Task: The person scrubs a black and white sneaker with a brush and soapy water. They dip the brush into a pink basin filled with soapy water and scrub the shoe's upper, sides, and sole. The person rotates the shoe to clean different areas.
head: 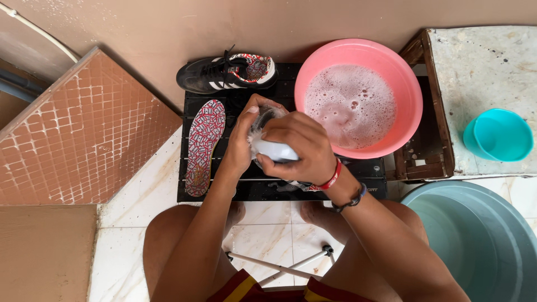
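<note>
A plain brown wall (235,22) rises behind the black slatted stand (224,190); left of the stand leans a reddish mosaic-tiled slab (72,140); beneath it spreads a white marble-tiled floor (140,196); right of it sits a wooden-framed counter (481,61) with a speckled white top, in even daylight.

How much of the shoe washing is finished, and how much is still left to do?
Done, it seems: soapy water fills the pink basin, and an insole lies out on the black rack. In hand: the left hand holds a shoe, mostly hidden, while the right hand works a white brush on it. Probably left: the other black shoe at the back looks dry and untouched.
</note>
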